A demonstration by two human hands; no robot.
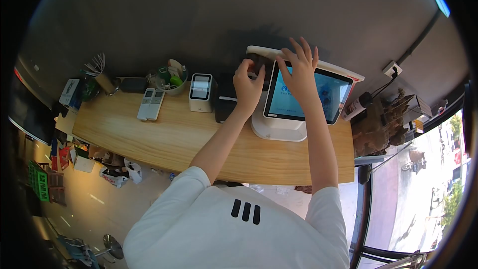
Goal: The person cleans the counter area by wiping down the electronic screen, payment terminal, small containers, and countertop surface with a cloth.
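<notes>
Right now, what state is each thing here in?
Touchscreen POS terminal: screen lit
White countertop terminal: screen lit
Two remote controls: lying side by side
Wall socket: plug inserted
Brown cup: holding thin sticks
Bowl: holding small items
Left hand: fingers bent, grip unclear
Right hand: open, fingers spread

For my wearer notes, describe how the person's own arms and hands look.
Short, plain white sleeves on a white top with three slanted black bars. The left hand and right hand are gloveless; no watch or bracelet shows.
</notes>
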